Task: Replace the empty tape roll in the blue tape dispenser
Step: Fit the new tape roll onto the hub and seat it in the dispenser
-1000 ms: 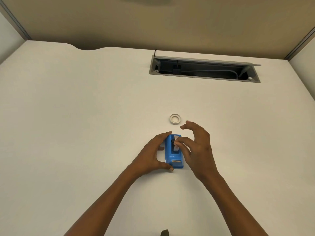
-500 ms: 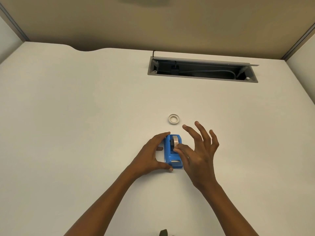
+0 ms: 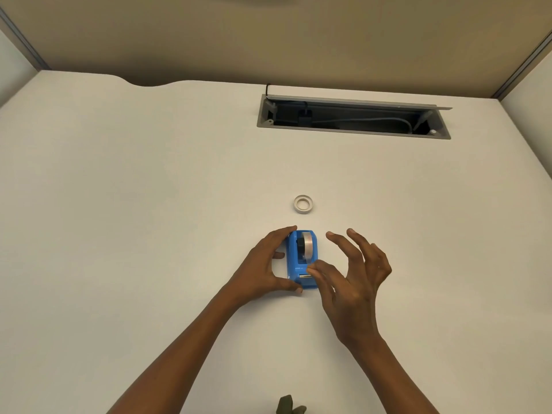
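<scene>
Since a second ago, right hand [image 3: 349,282] drawn back from the roll slot toward the lower edge of the frame, thumb tip now resting at the cutter end of the blue tape dispenser [image 3: 301,259], other fingers fanned out and gripping nothing. Left hand [image 3: 264,264] unchanged: clamped round the dispenser's left flank, index tip over the far end and thumb under the near corner, likely to pin the light body to the worktop [image 3: 134,219] against any tug. New tape roll [image 3: 306,245] seated upright in the cradle, its black hub showing on the left. Cannot tell whether a free tape end is under the thumb; too small. Thumb position suggests leading the tape down to the blade. Empty core [image 3: 303,204] lying flat above the dispenser near centre frame, well apart, evidently set aside out of the working path. Cable tray [image 3: 352,134] open at upper right, uninvolved. Task judged nearly complete.
</scene>
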`<move>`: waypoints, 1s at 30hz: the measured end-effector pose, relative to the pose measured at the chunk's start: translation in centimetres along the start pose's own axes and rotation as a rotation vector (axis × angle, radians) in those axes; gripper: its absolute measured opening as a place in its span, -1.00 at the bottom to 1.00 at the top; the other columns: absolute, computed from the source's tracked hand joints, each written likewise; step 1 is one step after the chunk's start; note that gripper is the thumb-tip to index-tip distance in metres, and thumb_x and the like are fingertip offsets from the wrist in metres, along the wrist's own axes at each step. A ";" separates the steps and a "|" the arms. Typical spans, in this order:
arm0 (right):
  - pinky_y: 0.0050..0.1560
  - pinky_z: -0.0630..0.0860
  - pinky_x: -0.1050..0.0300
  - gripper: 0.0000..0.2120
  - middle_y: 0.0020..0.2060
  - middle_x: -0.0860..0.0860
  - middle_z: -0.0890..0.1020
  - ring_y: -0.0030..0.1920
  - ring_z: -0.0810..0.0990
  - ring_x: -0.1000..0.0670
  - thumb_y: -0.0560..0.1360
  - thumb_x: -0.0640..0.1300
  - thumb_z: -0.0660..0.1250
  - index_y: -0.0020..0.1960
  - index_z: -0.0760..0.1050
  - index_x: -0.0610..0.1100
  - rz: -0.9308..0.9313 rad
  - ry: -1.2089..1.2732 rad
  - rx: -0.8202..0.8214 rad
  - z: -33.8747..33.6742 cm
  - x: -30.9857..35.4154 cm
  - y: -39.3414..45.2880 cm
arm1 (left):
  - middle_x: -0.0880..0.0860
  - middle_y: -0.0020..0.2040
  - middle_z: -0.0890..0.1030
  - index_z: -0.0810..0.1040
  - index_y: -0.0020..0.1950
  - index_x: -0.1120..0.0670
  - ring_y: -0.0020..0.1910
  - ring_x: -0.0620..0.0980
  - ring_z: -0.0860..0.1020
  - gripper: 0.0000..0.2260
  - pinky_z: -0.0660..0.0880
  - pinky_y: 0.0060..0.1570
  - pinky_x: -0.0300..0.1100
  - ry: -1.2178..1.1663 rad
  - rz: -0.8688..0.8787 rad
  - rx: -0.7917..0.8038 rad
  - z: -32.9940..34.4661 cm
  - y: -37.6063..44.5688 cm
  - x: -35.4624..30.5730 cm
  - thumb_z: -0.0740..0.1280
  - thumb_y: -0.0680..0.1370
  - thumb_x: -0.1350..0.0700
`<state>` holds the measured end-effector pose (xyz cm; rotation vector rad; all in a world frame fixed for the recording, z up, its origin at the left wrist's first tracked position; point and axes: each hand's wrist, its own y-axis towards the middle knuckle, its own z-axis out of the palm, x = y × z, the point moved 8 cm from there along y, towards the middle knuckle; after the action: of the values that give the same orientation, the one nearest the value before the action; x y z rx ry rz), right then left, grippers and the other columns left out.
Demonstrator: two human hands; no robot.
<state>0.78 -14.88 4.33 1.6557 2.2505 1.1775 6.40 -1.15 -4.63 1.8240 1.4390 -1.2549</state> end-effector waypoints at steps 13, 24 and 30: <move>0.12 0.26 -0.15 -0.86 0.21 0.00 0.46 0.29 0.39 -0.14 0.46 -0.05 0.36 -0.18 0.64 -0.08 0.009 -0.009 0.011 -0.5 0.4 -1.8 | -0.39 0.22 0.30 0.16 0.35 -0.25 0.20 -0.35 0.37 -0.13 0.34 0.04 -0.59 0.004 0.009 -0.001 0.1 0.0 0.0 0.61 0.20 0.01; 0.12 0.25 -0.14 -0.89 0.23 -0.01 0.45 0.30 0.39 -0.14 0.46 -0.05 0.37 -0.17 0.65 -0.04 -0.021 -0.042 0.038 0.2 0.3 -2.8 | -0.34 0.24 0.32 0.17 0.36 -0.23 0.19 -0.37 0.38 -0.13 0.34 0.04 -0.58 0.018 -0.008 0.002 0.1 0.0 0.1 0.60 0.21 0.02; 0.09 0.24 -0.12 -0.91 0.24 -0.01 0.48 0.28 0.41 -0.14 0.45 -0.06 0.39 -0.19 0.66 0.00 -0.047 -0.056 0.034 0.2 0.3 -2.7 | -0.33 0.23 0.32 0.14 0.34 -0.25 0.16 -0.34 0.40 -0.13 0.33 0.02 -0.62 0.029 -0.023 0.003 0.1 -0.1 -0.2 0.60 0.21 0.02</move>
<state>-1.24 -14.80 2.56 1.6176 2.2748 1.0738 6.26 -1.27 -4.52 1.8395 1.4784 -1.2476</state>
